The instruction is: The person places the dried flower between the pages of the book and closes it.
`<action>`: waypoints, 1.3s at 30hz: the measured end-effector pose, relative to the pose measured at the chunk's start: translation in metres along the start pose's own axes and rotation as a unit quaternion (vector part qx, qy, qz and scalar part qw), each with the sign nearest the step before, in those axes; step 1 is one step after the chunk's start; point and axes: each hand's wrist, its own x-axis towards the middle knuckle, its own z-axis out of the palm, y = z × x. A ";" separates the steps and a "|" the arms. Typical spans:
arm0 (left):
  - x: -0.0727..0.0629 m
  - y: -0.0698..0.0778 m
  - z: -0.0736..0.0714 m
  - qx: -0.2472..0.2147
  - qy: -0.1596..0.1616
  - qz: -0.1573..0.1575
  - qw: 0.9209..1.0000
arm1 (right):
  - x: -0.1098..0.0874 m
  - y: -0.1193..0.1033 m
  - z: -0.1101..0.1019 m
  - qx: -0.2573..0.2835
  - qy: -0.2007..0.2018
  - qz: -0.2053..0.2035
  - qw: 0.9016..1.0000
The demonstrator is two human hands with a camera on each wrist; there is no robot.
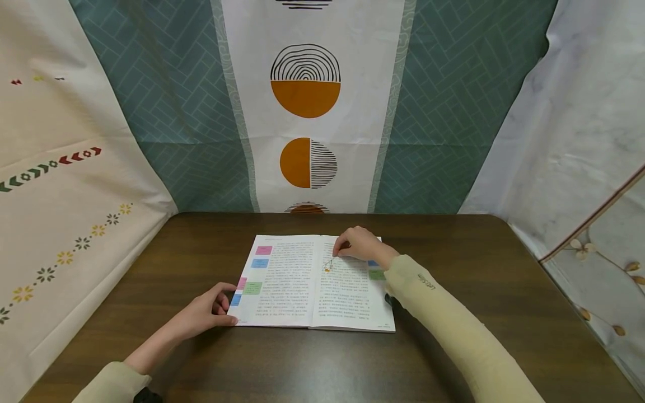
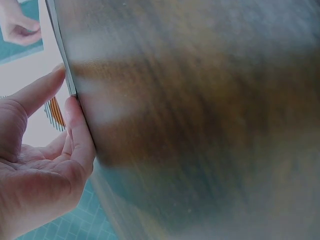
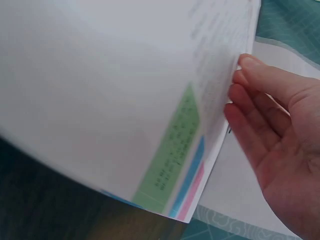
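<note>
An open book with printed text and coloured blocks along its outer margins lies on the table. My left hand holds the book's near left corner, with the thumb on the page edge. The left wrist view shows that thumb and a finger at the book's edge. Over the upper part of the right page, my right hand pinches a thin flower sprig with a small yellow-orange head. In the right wrist view the fingertips are close to the page; most of the sprig is hidden there.
The dark wooden table extends around the book. A patterned cloth hangs behind the table's far edge. White cloths hang at the left and right.
</note>
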 end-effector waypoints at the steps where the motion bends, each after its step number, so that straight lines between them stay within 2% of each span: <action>1: 0.000 0.000 0.000 0.000 0.000 0.001 1.000 | -0.001 0.000 -0.001 0.005 -0.008 -0.004 1.000; 6: 0.000 -0.001 0.001 0.000 0.001 0.004 1.000 | -0.007 0.001 -0.004 0.025 -0.032 -0.026 0.999; 12: 0.001 -0.002 0.001 -0.004 -0.001 0.005 1.000 | -0.018 -0.002 -0.003 0.016 -0.016 -0.038 0.999; 17: 0.002 -0.002 0.001 -0.005 -0.003 0.006 1.000 | -0.033 -0.010 -0.006 0.000 0.018 -0.054 0.998; 23: 0.002 -0.001 0.001 -0.005 -0.002 0.008 1.000 | -0.055 -0.016 -0.008 0.022 0.063 -0.026 0.997; 30: 0.001 0.000 0.000 -0.008 -0.002 -0.004 1.000 | -0.092 -0.022 -0.008 0.037 0.131 -0.010 0.991; 36: 0.001 -0.002 0.001 -0.006 0.001 -0.004 1.000 | -0.122 -0.022 -0.002 0.044 0.167 0.008 0.985; 39: -0.001 -0.003 0.002 -0.002 0.008 -0.006 1.000 | -0.134 -0.022 0.002 0.051 0.172 0.017 0.984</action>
